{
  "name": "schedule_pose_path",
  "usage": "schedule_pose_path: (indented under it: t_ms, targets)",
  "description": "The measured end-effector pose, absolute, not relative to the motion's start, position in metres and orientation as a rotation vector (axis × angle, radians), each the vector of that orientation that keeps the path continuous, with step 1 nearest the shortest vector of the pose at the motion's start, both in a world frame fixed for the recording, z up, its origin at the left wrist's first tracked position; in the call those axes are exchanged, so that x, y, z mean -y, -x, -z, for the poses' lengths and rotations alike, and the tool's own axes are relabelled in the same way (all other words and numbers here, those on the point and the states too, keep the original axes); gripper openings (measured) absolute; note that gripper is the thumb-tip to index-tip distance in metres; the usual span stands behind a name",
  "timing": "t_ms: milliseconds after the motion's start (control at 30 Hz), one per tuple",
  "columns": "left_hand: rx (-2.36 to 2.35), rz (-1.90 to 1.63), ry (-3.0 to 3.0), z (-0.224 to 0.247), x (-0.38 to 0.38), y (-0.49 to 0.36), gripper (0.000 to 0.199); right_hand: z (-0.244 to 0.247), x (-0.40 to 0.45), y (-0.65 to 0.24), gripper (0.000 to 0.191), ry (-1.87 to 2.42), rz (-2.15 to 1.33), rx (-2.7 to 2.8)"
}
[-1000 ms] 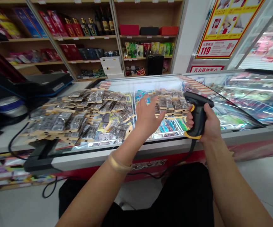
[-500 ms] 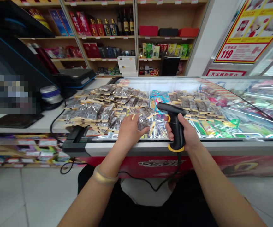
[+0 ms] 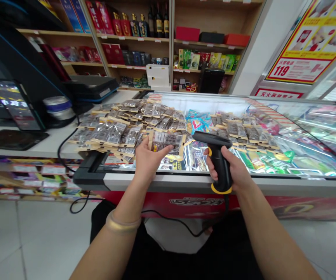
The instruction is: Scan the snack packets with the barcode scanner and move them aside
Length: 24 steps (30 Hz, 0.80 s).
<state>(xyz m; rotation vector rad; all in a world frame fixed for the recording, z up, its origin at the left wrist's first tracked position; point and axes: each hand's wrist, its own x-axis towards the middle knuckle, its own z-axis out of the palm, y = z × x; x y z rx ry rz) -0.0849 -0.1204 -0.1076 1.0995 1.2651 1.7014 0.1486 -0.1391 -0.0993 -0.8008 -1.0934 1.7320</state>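
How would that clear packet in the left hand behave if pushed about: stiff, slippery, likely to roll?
The clear packet would probably flex a little, as its wrapping looks like thin film. That film's shine suggests it may slide fairly easily across the similar packets piled beside it. Being flat and roughly rectangular, it seems unlikely to roll.

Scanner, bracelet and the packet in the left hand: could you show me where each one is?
Scanner (image 3: 222, 169): head view, on its black handle.
Bracelet (image 3: 123, 226): head view, on its gold-coloured band.
Packet (image 3: 168, 139): head view, on its front.
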Motion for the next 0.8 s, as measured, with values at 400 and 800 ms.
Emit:
schedule_pose_path:
  t_ms: [400, 800]
  targets:
    - [-1.219, -1.777, -0.948, 0.1009, 0.1232, 0.0857, 0.046, 0.0995, 0.1415, -0.1493, 0.056, 0.813, -1.701, 1.179]
    - [-1.135, -1.813, -0.925, 0.1058, 0.1197, 0.0858, 0.035, 0.0942, 0.1417, -0.1473, 0.055, 0.876, -1.765, 1.386]
